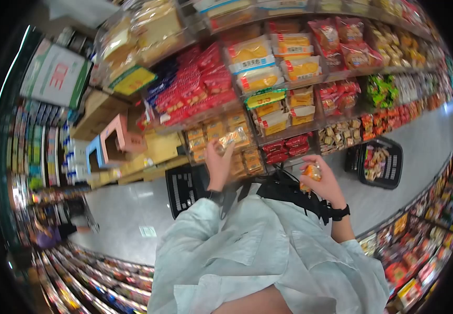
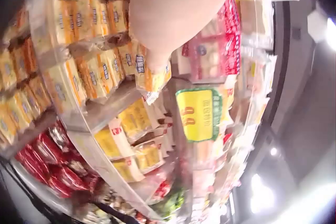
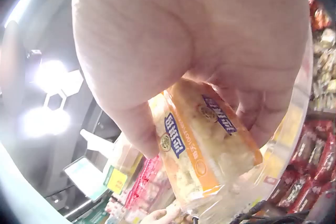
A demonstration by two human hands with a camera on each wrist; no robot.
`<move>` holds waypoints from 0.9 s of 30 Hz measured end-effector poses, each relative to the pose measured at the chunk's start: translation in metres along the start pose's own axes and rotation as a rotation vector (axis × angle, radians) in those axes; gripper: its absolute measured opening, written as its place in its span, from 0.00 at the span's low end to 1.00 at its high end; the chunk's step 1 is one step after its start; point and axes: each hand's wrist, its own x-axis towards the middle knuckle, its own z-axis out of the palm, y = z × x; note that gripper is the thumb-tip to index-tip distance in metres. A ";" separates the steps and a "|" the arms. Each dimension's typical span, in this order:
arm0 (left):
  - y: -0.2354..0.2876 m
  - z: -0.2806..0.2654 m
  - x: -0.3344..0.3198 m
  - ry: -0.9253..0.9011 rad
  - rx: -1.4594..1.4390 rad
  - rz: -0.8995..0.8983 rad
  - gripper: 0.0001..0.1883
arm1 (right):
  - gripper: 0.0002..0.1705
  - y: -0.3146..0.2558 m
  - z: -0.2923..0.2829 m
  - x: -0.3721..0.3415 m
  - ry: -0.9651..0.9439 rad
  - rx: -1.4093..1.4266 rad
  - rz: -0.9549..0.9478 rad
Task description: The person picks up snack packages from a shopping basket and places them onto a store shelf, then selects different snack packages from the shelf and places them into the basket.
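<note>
My left hand point(image 1: 218, 165) reaches into a clear bin point(image 1: 192, 159) of orange-and-clear wrapped snacks on the lower shelf. It pinches a snack packet point(image 1: 235, 137) lifted against the stacked ones; in the left wrist view the thumb lies on that packet point(image 2: 148, 77). Off to the right, in front of my body, my right hand point(image 1: 326, 180) grips orange-and-clear snack packaging point(image 1: 310, 177). Close up in the right wrist view, this packaging point(image 3: 202, 140) shows two blue labels and pale, lumpy food through the film, with thumb and fingers on opposite sides.
Red snack packets point(image 1: 288, 149) fill the bin to the right, below yellow bread packs point(image 1: 268, 120). A black basket point(image 1: 381, 165) with goods stands on the floor at right; another dark basket point(image 1: 180, 191) is left of my body. A person point(image 1: 54, 235) is far left.
</note>
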 end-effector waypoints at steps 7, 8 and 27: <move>-0.023 0.038 0.109 -0.018 0.390 0.512 0.36 | 0.28 0.015 0.067 -0.085 0.497 0.220 0.097; -0.027 0.040 0.111 -0.052 0.396 0.496 0.36 | 0.28 0.018 0.083 -0.098 0.555 0.230 0.115; -0.007 0.078 0.108 0.058 0.375 0.020 0.37 | 0.25 0.031 0.202 -0.204 0.999 0.311 0.223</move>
